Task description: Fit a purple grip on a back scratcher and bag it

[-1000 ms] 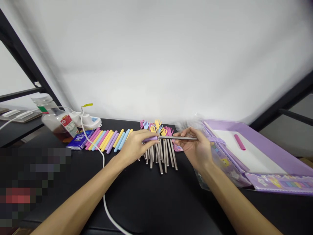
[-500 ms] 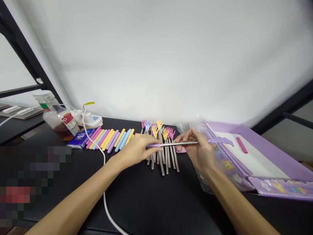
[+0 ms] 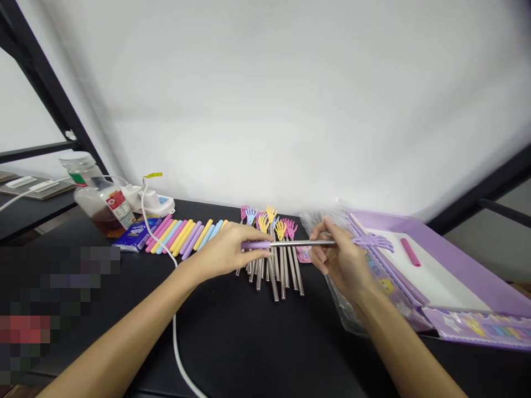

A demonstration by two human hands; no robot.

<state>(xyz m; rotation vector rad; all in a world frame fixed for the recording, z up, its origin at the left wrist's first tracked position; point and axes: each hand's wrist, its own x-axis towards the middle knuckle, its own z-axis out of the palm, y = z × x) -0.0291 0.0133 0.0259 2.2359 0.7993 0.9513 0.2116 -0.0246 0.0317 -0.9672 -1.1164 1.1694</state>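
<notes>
Black table (image 3: pixel 257 337) lies under our work: our left hand (image 3: pixel 226 255) pinches a purple sleeve (image 3: pixel 256 245), our right hand (image 3: pixel 342 260) grips its steel rod (image 3: pixel 305 242).

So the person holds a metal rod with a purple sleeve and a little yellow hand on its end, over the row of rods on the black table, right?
Not quite: the head view shows the little hand on the held rod is purple, not yellow. The rest holds: left hand at the purple sleeve, right hand on the rod.
</notes>
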